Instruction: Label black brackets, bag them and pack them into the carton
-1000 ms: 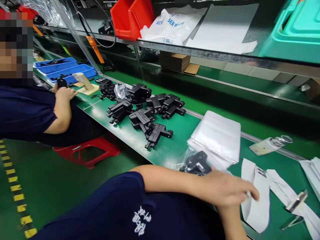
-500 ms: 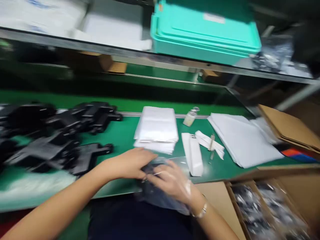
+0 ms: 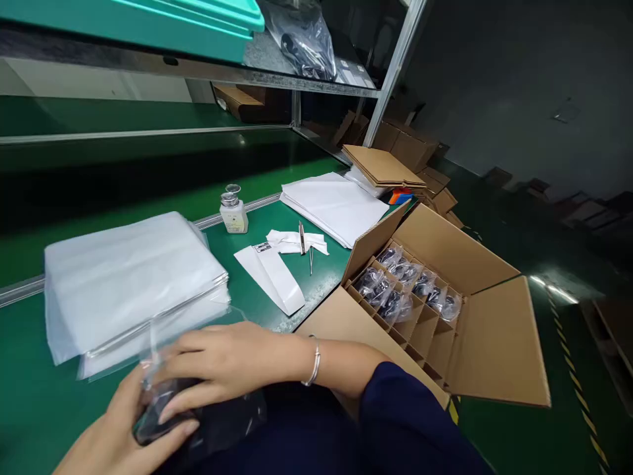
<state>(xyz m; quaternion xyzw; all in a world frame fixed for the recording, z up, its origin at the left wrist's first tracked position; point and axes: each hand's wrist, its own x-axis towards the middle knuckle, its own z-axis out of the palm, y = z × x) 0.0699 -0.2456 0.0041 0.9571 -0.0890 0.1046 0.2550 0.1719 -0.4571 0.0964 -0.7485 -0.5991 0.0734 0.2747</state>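
A clear plastic bag (image 3: 227,422) with a dark part inside lies at the near table edge, against the dark clothing. My left hand (image 3: 123,429) grips the bag from the left side, thumb over it. From the right, my right hand (image 3: 212,369) holds its upper part, fingers bent over the plastic. The bag's contents are mostly hidden. Just beyond my hands is a stack of clear plastic bags (image 3: 133,277). White paper strips (image 3: 271,277) and tweezers (image 3: 311,260) lie farther right.
An open cardboard box (image 3: 504,343) with dividers and bagged black parts stands at the right. A small bottle (image 3: 234,212) and white sheets (image 3: 336,206) are behind. A metal shelf (image 3: 316,82) carrying a teal bin (image 3: 148,30) overhangs the table.
The view has turned right, bringing the whole cardboard box into sight and losing the black parts at the left. Both hands still hold the bag, now lower left in the picture.
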